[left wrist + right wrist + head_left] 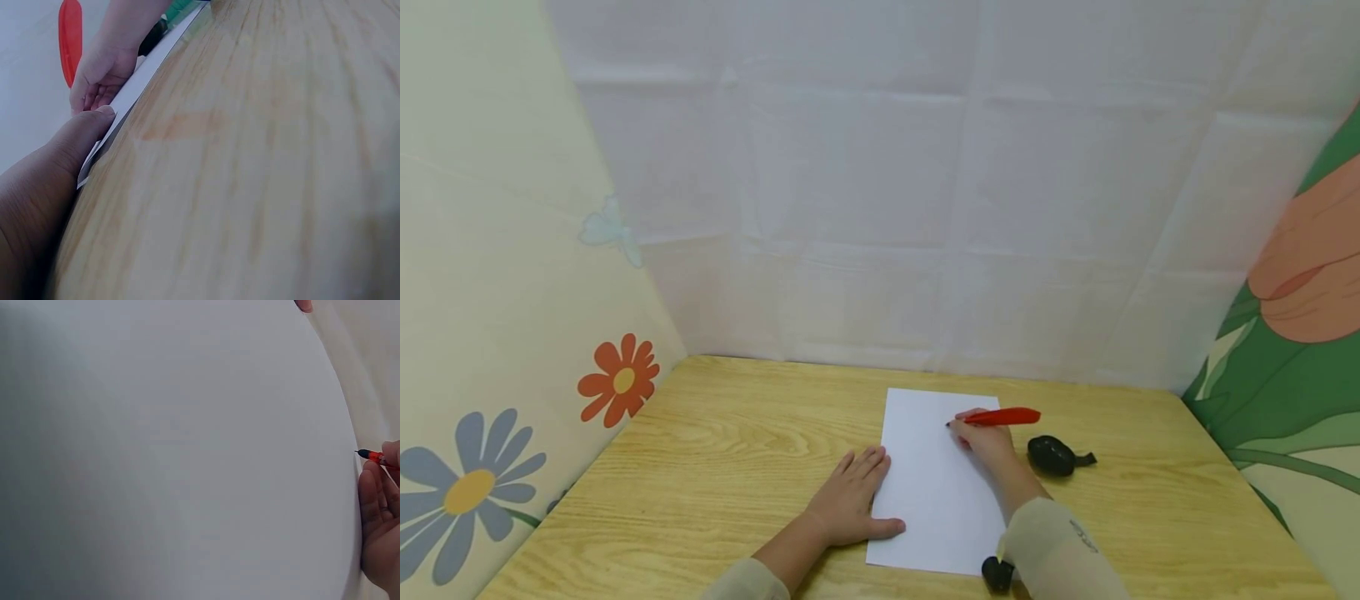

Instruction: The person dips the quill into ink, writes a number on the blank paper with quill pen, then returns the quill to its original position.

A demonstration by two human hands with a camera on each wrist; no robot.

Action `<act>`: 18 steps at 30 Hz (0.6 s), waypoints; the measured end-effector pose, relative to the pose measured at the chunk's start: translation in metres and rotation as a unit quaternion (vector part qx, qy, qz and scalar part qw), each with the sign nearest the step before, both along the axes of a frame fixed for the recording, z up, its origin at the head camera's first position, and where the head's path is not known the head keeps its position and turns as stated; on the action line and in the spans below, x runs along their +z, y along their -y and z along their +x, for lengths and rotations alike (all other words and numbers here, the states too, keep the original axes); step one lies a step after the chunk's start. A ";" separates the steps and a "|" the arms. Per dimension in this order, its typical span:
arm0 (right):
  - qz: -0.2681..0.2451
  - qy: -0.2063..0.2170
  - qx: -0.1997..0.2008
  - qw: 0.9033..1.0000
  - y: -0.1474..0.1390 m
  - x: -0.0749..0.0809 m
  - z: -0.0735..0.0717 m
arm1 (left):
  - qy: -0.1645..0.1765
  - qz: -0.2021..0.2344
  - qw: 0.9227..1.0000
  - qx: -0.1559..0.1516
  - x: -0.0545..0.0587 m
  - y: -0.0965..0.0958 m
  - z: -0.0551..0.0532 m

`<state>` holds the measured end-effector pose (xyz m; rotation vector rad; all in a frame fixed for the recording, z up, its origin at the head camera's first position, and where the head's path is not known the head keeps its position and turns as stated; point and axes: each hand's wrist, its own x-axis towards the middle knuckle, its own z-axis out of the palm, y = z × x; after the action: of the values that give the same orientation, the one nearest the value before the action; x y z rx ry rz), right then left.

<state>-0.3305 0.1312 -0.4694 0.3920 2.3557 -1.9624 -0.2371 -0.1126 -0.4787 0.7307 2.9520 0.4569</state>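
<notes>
A white sheet of paper (932,492) lies lengthwise on the wooden table. My left hand (848,504) rests flat with its fingers stretched, the fingertips at the paper's left edge and the thumb over the sheet. In my right hand (988,442) a red pen (1003,417) with a wide, flattened body is pinched, its dark tip close over the upper part of the paper. From the right wrist, the pen's black tip (364,453) shows just at the sheet's edge. No marks show on the paper.
To the right of my right hand lies a glossy black rounded object (1051,456) with a short stub. Another small black object (997,573) sits by the paper's lower right corner, partly behind my sleeve. White cloth (925,208) hangs behind the table (730,450), with flower-printed sheets at both sides.
</notes>
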 end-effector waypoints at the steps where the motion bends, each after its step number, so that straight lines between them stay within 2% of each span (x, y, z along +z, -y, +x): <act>1: 0.000 0.001 0.001 1.000 0.001 0.000 0.001 | 0.000 0.000 1.000 0.000 0.000 0.000 0.000; 18: -0.006 0.002 0.011 1.000 0.003 -0.002 0.000 | 0.010 -0.007 1.000 0.004 -0.001 0.000 -0.001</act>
<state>-0.3308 0.1283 -0.4715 0.3680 2.3346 -1.9628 -0.2384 -0.1124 -0.4793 0.7089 2.9378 0.4408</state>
